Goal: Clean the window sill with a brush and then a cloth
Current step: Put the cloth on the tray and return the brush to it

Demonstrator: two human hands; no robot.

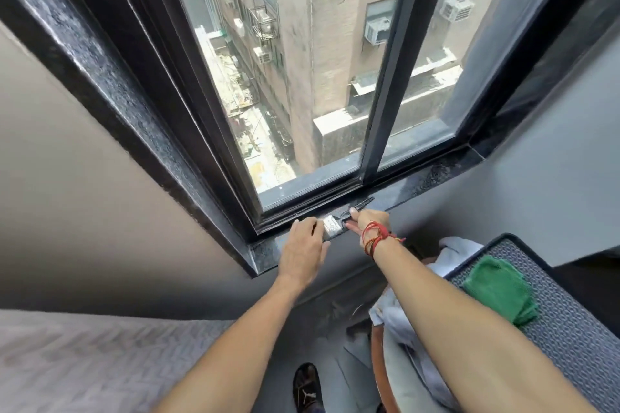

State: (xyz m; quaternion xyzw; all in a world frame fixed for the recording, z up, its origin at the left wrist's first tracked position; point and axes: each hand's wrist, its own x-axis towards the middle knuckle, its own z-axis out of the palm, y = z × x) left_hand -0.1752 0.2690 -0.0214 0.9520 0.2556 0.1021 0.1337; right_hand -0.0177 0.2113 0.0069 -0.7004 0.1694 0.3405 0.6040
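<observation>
The black stone window sill runs below the dark window frame. A brush with a silver metal ferrule and a dark handle lies low over the sill's left part. My right hand, with red threads on the wrist, grips the handle. My left hand wraps over the bristle end, so the bristles are hidden. A folded green cloth lies apart at the right on a dark patterned surface.
The window glass looks onto buildings far below. A pale garment hangs over a chair beside the patterned surface. A grey wall flanks the sill at left, and a light bed surface is at lower left. A dark shoe stands on the floor.
</observation>
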